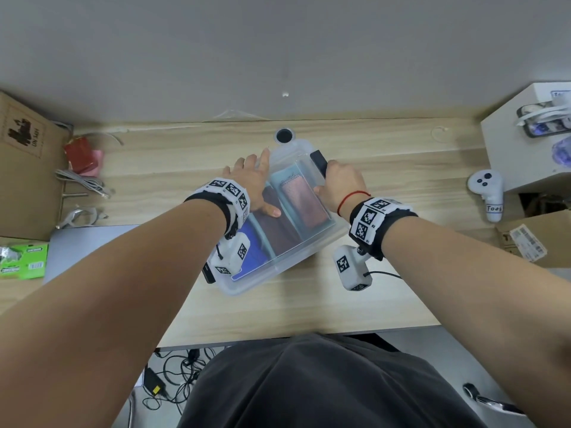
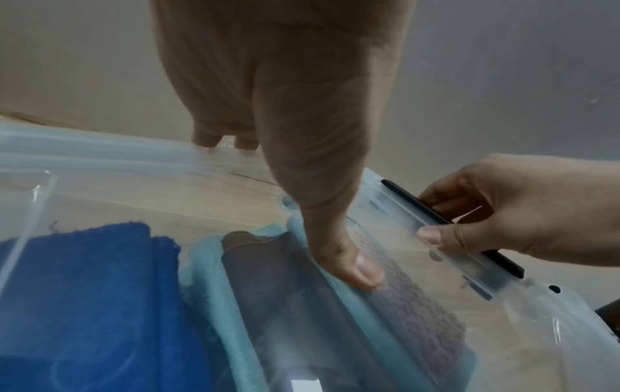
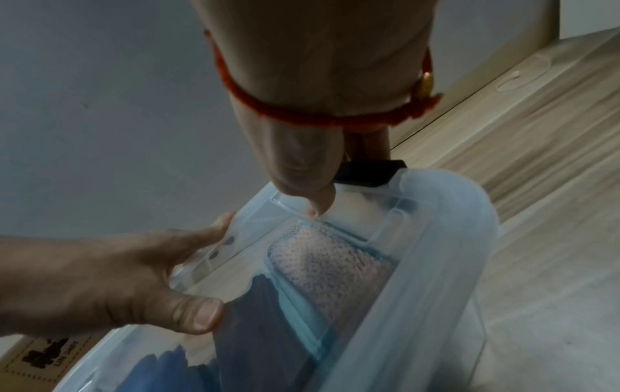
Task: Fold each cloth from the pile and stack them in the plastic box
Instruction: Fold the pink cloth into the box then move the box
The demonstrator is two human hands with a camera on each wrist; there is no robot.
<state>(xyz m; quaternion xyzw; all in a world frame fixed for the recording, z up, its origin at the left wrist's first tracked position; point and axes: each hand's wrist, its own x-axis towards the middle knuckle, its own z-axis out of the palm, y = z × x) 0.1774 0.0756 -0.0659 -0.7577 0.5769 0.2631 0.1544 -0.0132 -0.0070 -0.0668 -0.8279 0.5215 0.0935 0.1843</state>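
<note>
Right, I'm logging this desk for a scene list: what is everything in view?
plastic box: one, clear, middle of table
cloths: several, blue, brown, teal and tan, folded inside the plastic box
clip: one, black, plastic box's far end
cardboard box: one, brown, far left
packet: one, green, left edge
controller: one, white, right side
table: one, light wood
left hand: grips the plastic box's rim, thumb on top
right hand: grips the clip
</note>
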